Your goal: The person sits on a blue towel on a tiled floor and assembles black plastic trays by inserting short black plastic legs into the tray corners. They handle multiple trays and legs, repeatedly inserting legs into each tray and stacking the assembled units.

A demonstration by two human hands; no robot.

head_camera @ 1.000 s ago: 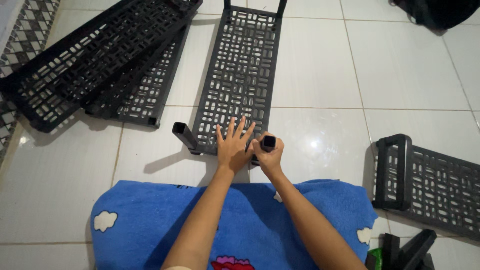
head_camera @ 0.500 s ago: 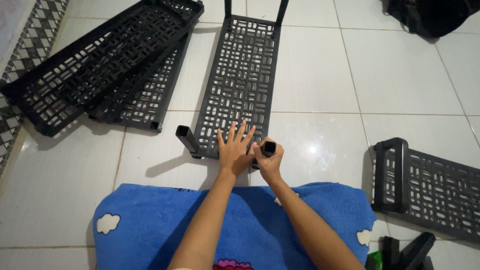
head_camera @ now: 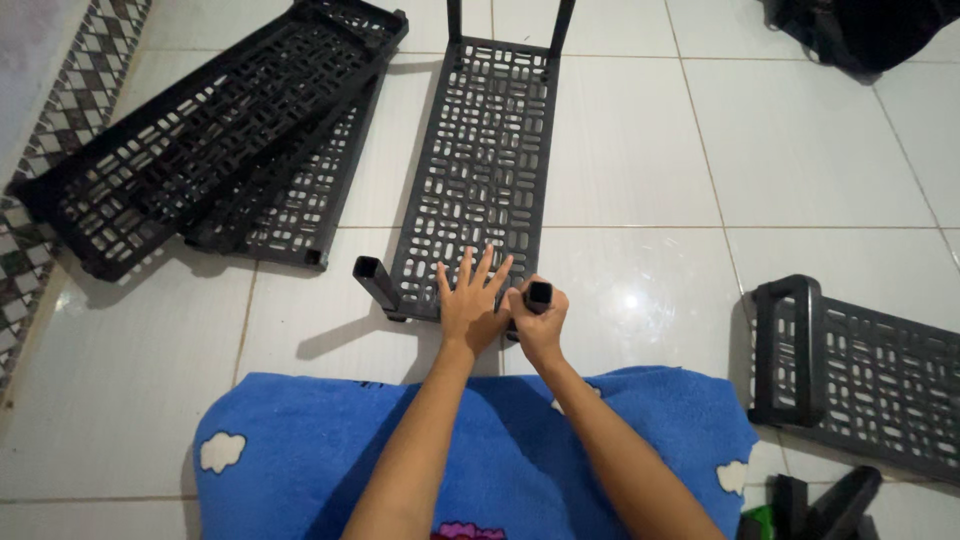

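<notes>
Left hand (head_camera: 470, 310) lies flat, fingers spread, on the black perforated shelf panel (head_camera: 480, 170); right hand (head_camera: 540, 325) is wrapped around its black corner post (head_camera: 538, 296).

We have a single view, worn on the head, looking steeply down and forward over our forearms at the tiled floor (head_camera: 820, 150). It sits close above the blue blanket (head_camera: 520, 470) at the bottom edge.

I see my left hand (head_camera: 472, 310) flat, fingers spread toward 12 o'clock; my right hand (head_camera: 540, 322) is a closed fist.
</notes>
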